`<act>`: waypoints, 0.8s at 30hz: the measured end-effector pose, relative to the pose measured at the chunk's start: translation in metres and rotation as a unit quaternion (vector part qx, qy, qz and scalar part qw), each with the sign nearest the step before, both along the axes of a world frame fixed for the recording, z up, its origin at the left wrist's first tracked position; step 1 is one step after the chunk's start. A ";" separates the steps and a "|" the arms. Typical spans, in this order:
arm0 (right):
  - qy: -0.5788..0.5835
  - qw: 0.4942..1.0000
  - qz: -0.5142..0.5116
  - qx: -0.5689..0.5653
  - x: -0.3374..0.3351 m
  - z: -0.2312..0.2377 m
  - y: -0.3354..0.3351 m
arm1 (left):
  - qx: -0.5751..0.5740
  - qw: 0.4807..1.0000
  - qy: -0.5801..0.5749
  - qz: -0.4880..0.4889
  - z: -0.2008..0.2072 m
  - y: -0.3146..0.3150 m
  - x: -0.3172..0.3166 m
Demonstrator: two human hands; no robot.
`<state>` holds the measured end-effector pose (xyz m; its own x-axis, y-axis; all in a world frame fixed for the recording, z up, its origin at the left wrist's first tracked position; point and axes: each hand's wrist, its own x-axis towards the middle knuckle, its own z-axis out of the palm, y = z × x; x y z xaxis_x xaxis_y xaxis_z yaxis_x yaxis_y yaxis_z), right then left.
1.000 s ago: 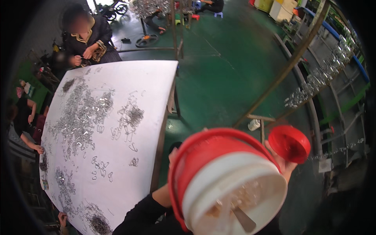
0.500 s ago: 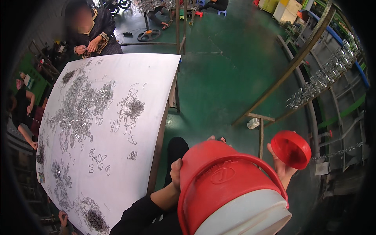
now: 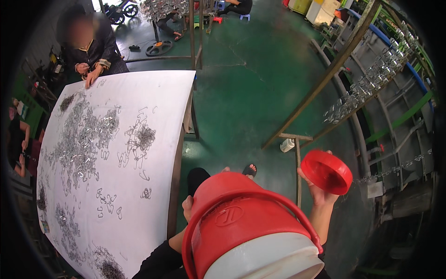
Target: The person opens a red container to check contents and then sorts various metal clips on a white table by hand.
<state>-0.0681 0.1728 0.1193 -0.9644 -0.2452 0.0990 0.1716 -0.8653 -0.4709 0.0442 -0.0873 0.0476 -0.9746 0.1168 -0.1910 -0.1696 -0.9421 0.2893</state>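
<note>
A big red jug (image 3: pixel 251 211) with a white collar (image 3: pixel 265 255) is tilted close in front of me, its white mouth end toward me. A red carrying handle (image 3: pixel 260 194) arches over its side. My left hand (image 3: pixel 187 208) grips the jug at its left side; only some of the fingers show, the rest hidden behind the body. To the right of the jug, my right hand (image 3: pixel 319 194) is closed on a round red lid (image 3: pixel 326 172), whose hollow inner side shows. The lid is apart from the jug.
On my left stands a white-topped table (image 3: pixel 158 186) strewn with small bent metal hooks (image 3: pixel 88 135). A person (image 3: pixel 88 51) sits at its far end, another (image 3: pixel 18 139) at its left side. A wooden frame (image 3: pixel 325 83) and a rack of shiny metal parts (image 3: pixel 371 83) stand on the right.
The whole view has shifted, so the table, jug and lid appear further left. The jug and lid stay in my hands. The person at the far end has put a hand onto the table edge.
</note>
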 end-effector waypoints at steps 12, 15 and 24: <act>0.046 0.996 0.029 0.066 -0.003 -0.014 0.012 | -0.030 0.999 -0.012 0.006 0.001 -0.004 0.001; 0.061 0.996 0.040 0.061 -0.005 -0.014 0.011 | -0.036 0.999 -0.014 0.006 0.000 -0.005 0.000; 0.047 0.997 0.051 0.046 -0.006 -0.017 0.009 | -0.043 0.999 -0.019 0.007 0.001 -0.006 -0.001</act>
<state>-0.0742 0.1813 0.1024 -0.9215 -0.3536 0.1609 0.2078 -0.7986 -0.5649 0.0433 -0.0937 0.0486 -0.9681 0.0841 -0.2362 -0.1683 -0.9162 0.3637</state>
